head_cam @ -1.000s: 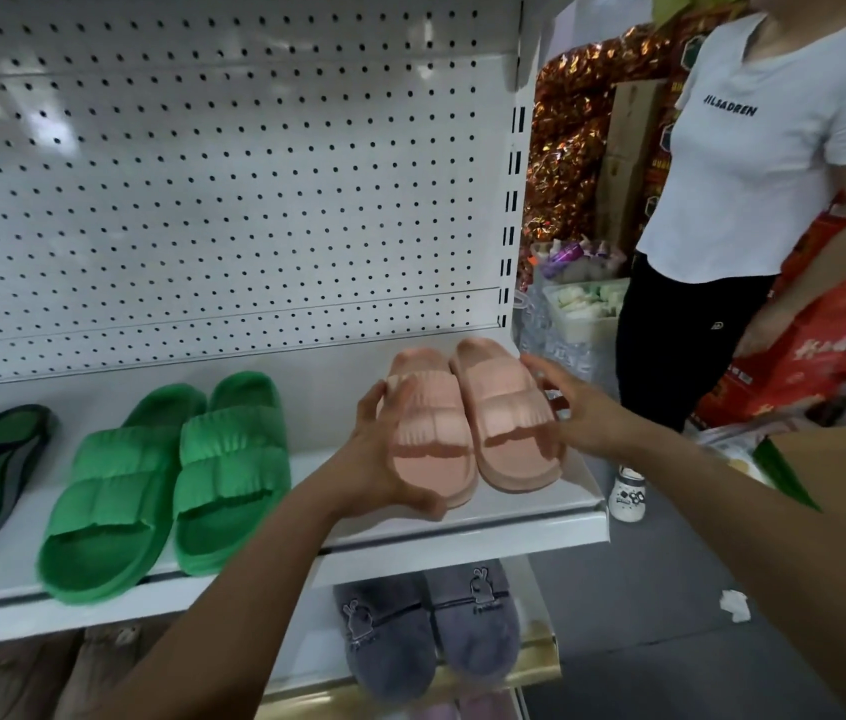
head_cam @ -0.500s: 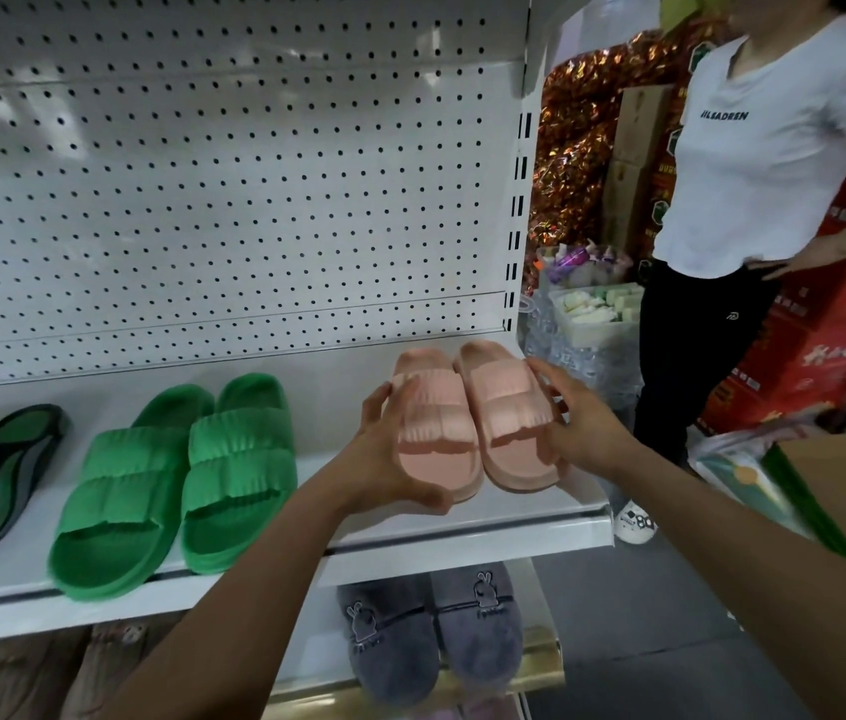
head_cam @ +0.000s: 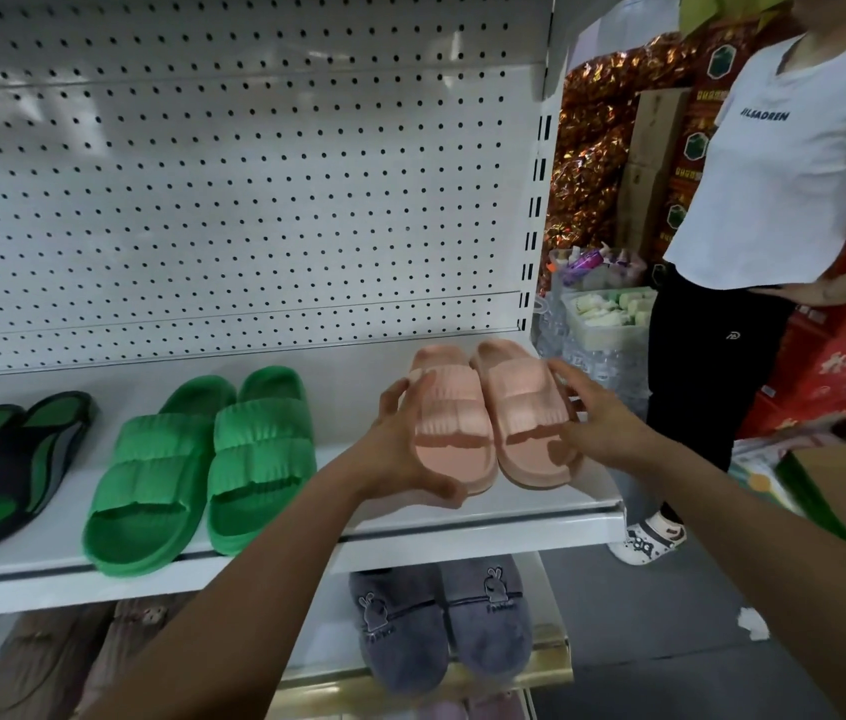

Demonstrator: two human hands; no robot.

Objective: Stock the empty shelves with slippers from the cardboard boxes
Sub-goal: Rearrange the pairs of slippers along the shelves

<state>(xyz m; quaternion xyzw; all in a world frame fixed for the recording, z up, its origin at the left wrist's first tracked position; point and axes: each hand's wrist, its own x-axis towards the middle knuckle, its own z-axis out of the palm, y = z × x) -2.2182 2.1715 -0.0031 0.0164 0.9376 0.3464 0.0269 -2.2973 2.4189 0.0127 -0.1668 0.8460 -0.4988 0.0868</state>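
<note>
Two bare forearms are seen reaching in from the lower edge of the head view. No sleeve, cuff, watch, bracelet or glove is worn on either. The left hand (head_cam: 400, 449) is shown with short, plain nails and no rings. The right hand (head_cam: 597, 423) is likewise left uncovered, and no ring can be made out on it.

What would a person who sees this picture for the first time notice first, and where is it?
First the pink slippers, at the right end of the white shelf, with the left hand on the left one and the right hand on the right one. Next, the bright green slippers lie to their left on the same shelf. Grey fluffy slippers sit on the shelf below.
</note>
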